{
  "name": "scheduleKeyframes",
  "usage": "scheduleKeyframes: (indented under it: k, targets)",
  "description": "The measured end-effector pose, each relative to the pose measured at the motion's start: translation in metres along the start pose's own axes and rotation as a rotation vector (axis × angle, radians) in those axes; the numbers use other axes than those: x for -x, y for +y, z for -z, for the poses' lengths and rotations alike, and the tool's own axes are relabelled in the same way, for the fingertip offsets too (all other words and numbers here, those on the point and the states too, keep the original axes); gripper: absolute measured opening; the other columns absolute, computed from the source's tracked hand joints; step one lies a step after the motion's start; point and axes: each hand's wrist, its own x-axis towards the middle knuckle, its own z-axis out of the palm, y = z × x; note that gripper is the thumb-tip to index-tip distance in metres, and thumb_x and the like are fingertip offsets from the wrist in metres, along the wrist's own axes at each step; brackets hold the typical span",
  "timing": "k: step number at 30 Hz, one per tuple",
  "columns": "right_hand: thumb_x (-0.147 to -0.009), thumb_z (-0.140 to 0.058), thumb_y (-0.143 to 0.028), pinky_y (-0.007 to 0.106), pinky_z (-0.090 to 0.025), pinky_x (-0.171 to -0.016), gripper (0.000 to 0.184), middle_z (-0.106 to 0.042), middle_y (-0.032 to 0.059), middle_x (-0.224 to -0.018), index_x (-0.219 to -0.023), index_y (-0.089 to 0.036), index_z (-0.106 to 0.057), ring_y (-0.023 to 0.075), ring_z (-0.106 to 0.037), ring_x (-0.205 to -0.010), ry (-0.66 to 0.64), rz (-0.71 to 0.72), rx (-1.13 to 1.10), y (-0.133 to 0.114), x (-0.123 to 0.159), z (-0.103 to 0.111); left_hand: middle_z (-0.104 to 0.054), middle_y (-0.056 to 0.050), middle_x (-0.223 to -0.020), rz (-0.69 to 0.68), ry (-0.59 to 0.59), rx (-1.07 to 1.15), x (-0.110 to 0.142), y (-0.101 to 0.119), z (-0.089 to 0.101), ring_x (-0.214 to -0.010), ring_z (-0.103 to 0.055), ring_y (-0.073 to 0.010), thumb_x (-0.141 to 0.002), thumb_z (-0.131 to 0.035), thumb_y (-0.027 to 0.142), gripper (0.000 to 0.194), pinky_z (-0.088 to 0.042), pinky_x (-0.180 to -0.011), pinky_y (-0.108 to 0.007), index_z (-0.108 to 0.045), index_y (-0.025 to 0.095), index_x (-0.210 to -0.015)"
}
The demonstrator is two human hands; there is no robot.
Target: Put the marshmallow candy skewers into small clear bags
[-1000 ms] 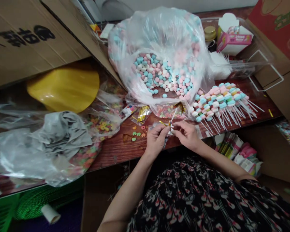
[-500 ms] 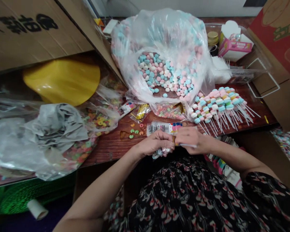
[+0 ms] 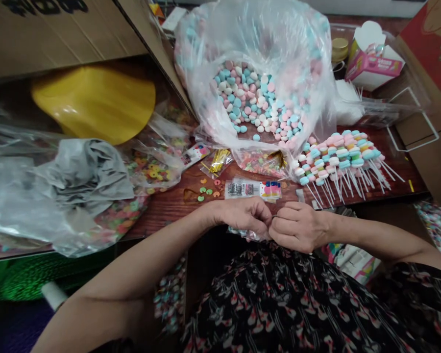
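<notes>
My left hand (image 3: 244,215) is closed on a clear bag of candy (image 3: 244,234), whose pastel pieces show just under the fingers. Against its fingertips my right hand (image 3: 296,226) is curled tight; whatever it pinches is hidden. Right behind my hands lies a stack of printed clear candy bags (image 3: 253,189). A packet of gold twist ties (image 3: 219,162) and a few loose candy rings (image 3: 206,191) lie farther back to the left. To the right is a pile of pastel candy skewers on white sticks (image 3: 340,157).
A big clear bag of pastel candies (image 3: 257,34) stands at the back. On the left are a bag of candy rings (image 3: 150,169), grey cloth (image 3: 91,171) and a yellow sheet (image 3: 99,105) beneath a cardboard box (image 3: 69,39). A pink carton (image 3: 377,66) sits back right.
My hands have come together, and the right has turned so its back faces up. The white stick and gold tie seen between them are now hidden. The camera view has shifted slightly.
</notes>
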Motion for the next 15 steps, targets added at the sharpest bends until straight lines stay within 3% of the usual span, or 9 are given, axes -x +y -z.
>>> scheduleKeyframes:
  k: [3, 6, 7, 9, 12, 14, 15]
  targets:
    - [-0.092, -0.054, -0.022, 0.034, -0.039, -0.065, 0.009, -0.062, 0.0002, -0.086, -0.091, -0.024, -0.063, 0.0162, -0.054, -0.082, 0.013, 0.003, 0.002, -0.001, -0.006, 0.004, -0.067, -0.001, -0.064, -0.031, -0.009, -0.010, -0.001, 0.003, 0.003, -0.057, -0.055, -0.0167, -0.058, -0.079, 0.024, 0.011, -0.044, -0.051, -0.026, -0.074, 0.022, -0.067]
    - [-0.091, -0.055, -0.023, 0.038, -0.039, -0.071, 0.009, -0.065, -0.0003, -0.100, -0.093, -0.027, -0.063, 0.0200, -0.056, -0.095, -0.003, -0.020, 0.049, -0.004, -0.016, 0.012, -0.065, 0.001, -0.061, -0.054, -0.004, -0.279, 0.008, 0.010, 0.019, -0.056, -0.055, -0.0167, -0.055, -0.082, 0.027, 0.015, -0.042, -0.051, -0.026, -0.073, 0.023, -0.066]
    - [-0.092, -0.054, -0.022, 0.038, -0.039, -0.072, 0.010, -0.065, 0.0000, -0.102, -0.093, -0.027, -0.063, 0.0199, -0.055, -0.095, -0.035, -0.037, 0.079, -0.004, -0.018, 0.014, -0.060, 0.002, -0.055, -0.082, 0.065, -0.395, 0.014, 0.015, 0.025, -0.052, -0.052, -0.0154, -0.054, -0.083, 0.030, 0.015, -0.039, -0.049, -0.025, -0.071, 0.022, -0.061]
    - [-0.093, -0.049, -0.020, 0.037, -0.037, -0.071, 0.014, -0.066, 0.0015, -0.096, -0.091, -0.025, -0.062, 0.0183, -0.055, -0.089, -0.120, -0.081, 0.145, 0.003, -0.021, 0.014, -0.052, 0.004, -0.047, -0.216, 0.346, -0.614, 0.027, 0.026, 0.031, -0.046, -0.047, -0.0132, -0.052, -0.084, 0.036, 0.023, -0.035, -0.047, -0.025, -0.066, 0.022, -0.053]
    - [-0.093, -0.046, -0.016, 0.034, -0.032, -0.065, 0.017, -0.064, 0.0028, -0.080, -0.087, -0.021, -0.062, 0.0154, -0.051, -0.072, -0.217, -0.250, 0.220, 0.031, -0.020, 0.009, -0.054, 0.000, -0.057, -0.428, 0.817, -0.942, 0.038, 0.044, 0.013, -0.059, -0.052, -0.0166, -0.065, -0.076, 0.040, 0.022, -0.040, -0.059, -0.028, -0.065, 0.022, -0.060]
    - [-0.089, -0.048, -0.015, 0.031, -0.030, -0.062, 0.015, -0.064, 0.0032, -0.076, -0.089, -0.019, -0.063, 0.0138, -0.048, -0.066, -0.255, -0.451, 0.235, 0.057, -0.019, 0.006, -0.062, -0.006, -0.075, -0.438, 0.935, -1.157, 0.034, 0.043, -0.010, -0.077, -0.057, -0.0228, -0.081, -0.061, 0.029, 0.013, -0.042, -0.071, -0.035, -0.067, 0.020, -0.074]
    - [-0.088, -0.050, -0.016, 0.030, -0.029, -0.061, 0.014, -0.064, 0.0032, -0.075, -0.087, -0.018, -0.064, 0.0134, -0.047, -0.065, -0.241, -0.542, 0.221, 0.068, -0.019, 0.005, -0.064, -0.009, -0.085, -0.426, 0.917, -1.253, 0.028, 0.038, -0.021, -0.084, -0.057, -0.0253, -0.084, -0.054, 0.021, 0.015, -0.042, -0.075, -0.038, -0.068, 0.020, -0.081]
